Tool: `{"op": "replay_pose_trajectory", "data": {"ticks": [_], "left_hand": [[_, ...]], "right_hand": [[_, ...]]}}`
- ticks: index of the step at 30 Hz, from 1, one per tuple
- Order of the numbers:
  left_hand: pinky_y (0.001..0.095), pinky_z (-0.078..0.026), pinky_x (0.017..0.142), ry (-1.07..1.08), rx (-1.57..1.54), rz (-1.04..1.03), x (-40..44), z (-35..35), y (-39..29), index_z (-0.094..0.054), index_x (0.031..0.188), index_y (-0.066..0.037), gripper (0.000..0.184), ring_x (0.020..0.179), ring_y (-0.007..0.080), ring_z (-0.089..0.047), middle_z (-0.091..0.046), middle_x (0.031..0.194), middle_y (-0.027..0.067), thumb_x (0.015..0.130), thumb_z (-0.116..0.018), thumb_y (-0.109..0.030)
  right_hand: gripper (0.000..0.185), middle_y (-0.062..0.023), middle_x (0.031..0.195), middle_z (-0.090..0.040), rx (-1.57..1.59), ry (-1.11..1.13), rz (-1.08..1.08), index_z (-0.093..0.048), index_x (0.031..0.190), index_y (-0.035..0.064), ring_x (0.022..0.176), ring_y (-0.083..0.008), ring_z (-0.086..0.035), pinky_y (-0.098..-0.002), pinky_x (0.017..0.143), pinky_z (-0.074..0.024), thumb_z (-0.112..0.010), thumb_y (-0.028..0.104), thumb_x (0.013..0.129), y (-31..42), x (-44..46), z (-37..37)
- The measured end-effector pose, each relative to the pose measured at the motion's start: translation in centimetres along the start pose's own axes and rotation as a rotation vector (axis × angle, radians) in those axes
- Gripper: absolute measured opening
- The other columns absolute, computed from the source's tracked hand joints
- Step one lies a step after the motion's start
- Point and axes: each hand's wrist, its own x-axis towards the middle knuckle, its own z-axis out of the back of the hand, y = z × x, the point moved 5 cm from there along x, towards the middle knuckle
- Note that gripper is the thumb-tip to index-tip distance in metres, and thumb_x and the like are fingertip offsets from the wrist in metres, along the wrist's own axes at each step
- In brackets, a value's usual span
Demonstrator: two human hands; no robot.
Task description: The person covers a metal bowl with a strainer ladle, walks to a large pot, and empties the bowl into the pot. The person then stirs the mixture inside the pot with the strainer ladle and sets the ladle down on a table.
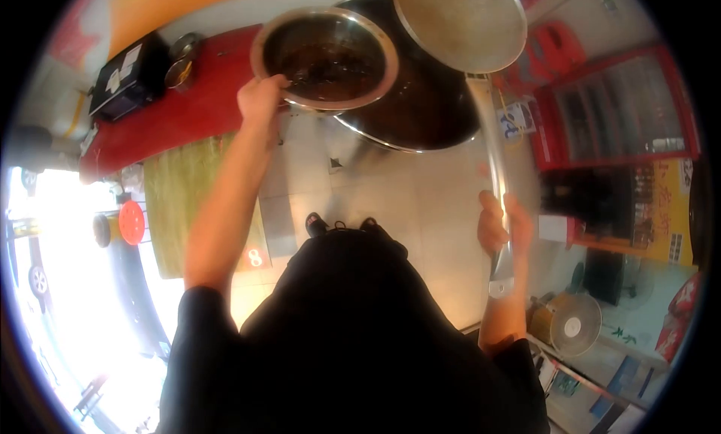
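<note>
My left hand (261, 97) grips the rim of a metal bowl (388, 58), which has dark, wet-looking contents that I cannot make out. Around the handle of a long-handled round strainer (462, 25) my right hand (503, 222) is closed. The strainer's pale round head is raised at the top of the view, over the far right side of a large pot (409, 146). Dark liquid fills the part of the pot that shows. The bowl is held above the pot's left side and hides part of it.
To the left runs a red counter (203, 107) with a black box-shaped appliance (128, 75) and small metal containers. A red-framed glass cabinet (619, 107) stands on the right. A fan (576, 325) is at lower right. Tiled floor (435, 209) lies below.
</note>
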Motion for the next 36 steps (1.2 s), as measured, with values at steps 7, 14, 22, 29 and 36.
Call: {"op": "replay_pose_trajectory", "data": {"ticks": [7, 14, 22, 29, 36], "left_hand": [[0.0321, -0.052, 0.058, -0.062, 0.002, 0.003, -0.5, 0.4, -0.2, -0.066, 0.088, -0.002, 0.009, 0.064, 0.0176, -0.062, -0.065, 0.078, 0.0064, 0.082, -0.072, -0.006], [0.0289, -0.055, 0.063, -0.203, 0.005, 0.027, -1.7, 0.8, 0.5, -0.068, 0.107, 0.002, 0.025, 0.073, 0.0145, -0.065, -0.068, 0.088, 0.0047, 0.083, -0.072, -0.002], [0.0244, -0.039, 0.058, -0.372, 0.052, 0.044, -2.6, 0.8, 1.6, -0.068, 0.102, 0.001, 0.023, 0.068, 0.0114, -0.055, -0.063, 0.085, 0.0027, 0.083, -0.076, -0.009], [0.0305, -0.043, 0.074, -0.46, 0.105, 0.009, -3.0, 0.8, 1.9, -0.068, 0.094, 0.003, 0.027, 0.077, 0.0148, -0.051, -0.06, 0.083, 0.0039, 0.084, -0.077, -0.021], [0.0354, -0.047, 0.091, -0.433, 0.269, -0.01, -1.4, 4.1, 3.8, -0.074, 0.102, 0.007, 0.035, 0.098, 0.0219, -0.062, -0.069, 0.101, 0.0133, 0.086, -0.076, -0.024]], "right_hand": [[0.037, -0.0041, 0.077, -0.055, -0.912, -0.576, -0.006, -0.053, 0.132, -0.0009, 0.046, -0.0127, -0.053, -0.0293, 0.039, -0.0444, -0.059, 0.022, 0.104, 8.7, 3.5, 5.7], [0.034, -0.0251, 0.083, -0.069, -2.238, -0.303, 0.031, -0.057, 0.116, -0.0054, 0.065, -0.0402, -0.07, -0.0495, 0.058, -0.0565, -0.068, 0.02, 0.096, 16.4, 18.2, 17.1], [0.022, -0.0288, 0.098, -0.074, -2.758, -0.112, -0.064, -0.059, 0.11, -0.0086, 0.095, -0.0453, -0.073, -0.0506, 0.082, -0.0609, -0.058, 0.009, 0.097, 17.4, 36.8, 16.4], [0.023, -0.0254, 0.103, -0.076, -2.794, -0.101, -0.072, -0.063, 0.114, -0.003, 0.095, -0.0452, -0.074, -0.0498, 0.079, -0.062, -0.047, 0.01, 0.103, 15.4, 44.5, 18.5], [0.024, -0.0173, 0.105, -0.078, -3.031, 0.421, 0.022, -0.073, 0.114, 0.0013, 0.095, -0.0383, -0.076, -0.0498, 0.081, -0.0619, -0.053, 0.01, 0.102, 13.6, 48.6, 13.7]]}}
